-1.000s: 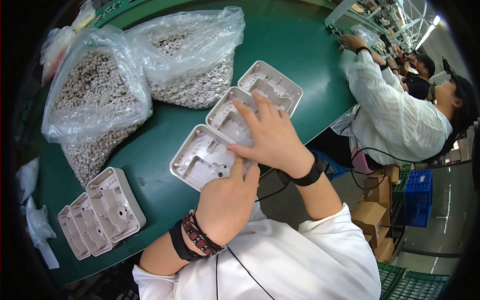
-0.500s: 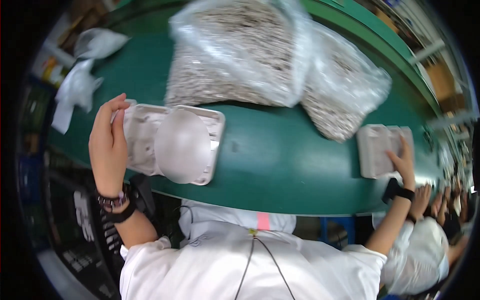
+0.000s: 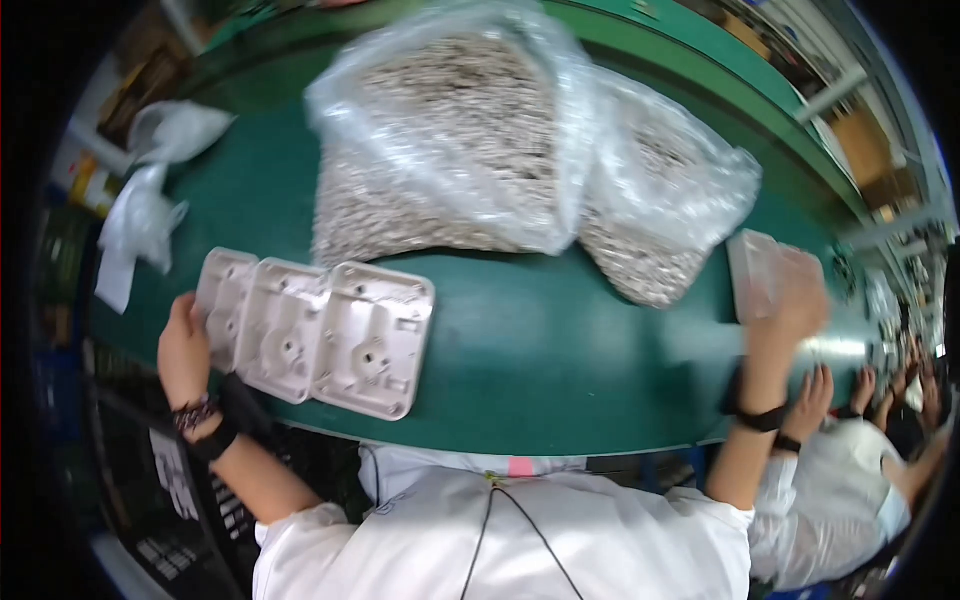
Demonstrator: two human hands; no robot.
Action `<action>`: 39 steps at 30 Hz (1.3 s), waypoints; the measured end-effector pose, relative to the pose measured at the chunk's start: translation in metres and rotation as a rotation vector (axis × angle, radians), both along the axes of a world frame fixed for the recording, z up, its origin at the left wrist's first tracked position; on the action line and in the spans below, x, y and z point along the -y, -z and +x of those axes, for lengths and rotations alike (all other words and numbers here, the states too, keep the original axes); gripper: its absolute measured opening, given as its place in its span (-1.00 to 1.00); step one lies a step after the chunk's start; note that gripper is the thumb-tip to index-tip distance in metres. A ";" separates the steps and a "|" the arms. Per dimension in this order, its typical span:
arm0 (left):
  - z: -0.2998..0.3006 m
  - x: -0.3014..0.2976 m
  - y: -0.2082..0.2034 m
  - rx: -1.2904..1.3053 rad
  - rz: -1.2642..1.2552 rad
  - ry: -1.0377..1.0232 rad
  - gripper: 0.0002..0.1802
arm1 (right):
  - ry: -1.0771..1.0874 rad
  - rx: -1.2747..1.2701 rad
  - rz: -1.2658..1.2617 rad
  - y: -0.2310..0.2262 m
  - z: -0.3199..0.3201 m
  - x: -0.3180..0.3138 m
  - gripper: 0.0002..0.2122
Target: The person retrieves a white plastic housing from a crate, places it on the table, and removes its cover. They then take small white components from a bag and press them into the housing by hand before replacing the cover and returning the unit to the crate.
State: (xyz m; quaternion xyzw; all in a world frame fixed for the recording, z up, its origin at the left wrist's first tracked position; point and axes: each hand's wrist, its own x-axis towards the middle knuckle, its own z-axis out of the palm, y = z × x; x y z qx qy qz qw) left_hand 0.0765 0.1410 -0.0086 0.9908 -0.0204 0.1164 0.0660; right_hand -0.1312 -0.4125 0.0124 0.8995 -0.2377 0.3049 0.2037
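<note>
Three white plastic housings lie overlapping in a row on the green belt, hollow sides up. My left hand grips the left end of the row, fingers curled around the outermost housing. Far to the right, my right hand is stretched out and blurred, fingers on a further white housing near the belt's right end. Two clear bags of small pale parts, one large and one smaller, lie on the belt behind both hands.
Crumpled white plastic bags sit at the belt's left end. A co-worker in white stands at the right, hands near the belt edge just below my right wrist. Shelving and boxes line the far side.
My view has swung left and then steadied. The left hand drew the stacked housings onto the belt and they now lie fanned out. The right hand reached out to the far housings.
</note>
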 end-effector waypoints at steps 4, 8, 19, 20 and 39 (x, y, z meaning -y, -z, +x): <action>-0.008 -0.006 -0.006 -0.112 -0.094 0.136 -0.71 | -0.802 -0.484 0.681 -0.022 0.004 -0.126 -0.50; -0.027 0.047 -0.027 -0.142 -0.118 0.289 -0.73 | -0.877 -0.528 0.906 -0.001 -0.006 -0.129 -0.47; -0.068 0.124 -0.037 -0.319 -0.234 0.429 -0.74 | -0.657 -0.486 1.041 0.017 -0.040 -0.117 -0.44; -0.067 0.123 -0.035 -0.328 -0.224 0.426 -0.74 | -0.649 -0.451 1.053 0.016 -0.038 -0.110 -0.45; -0.129 0.235 -0.021 -1.047 -1.211 1.082 -0.09 | -0.988 0.178 0.747 0.011 -0.012 -0.188 -0.79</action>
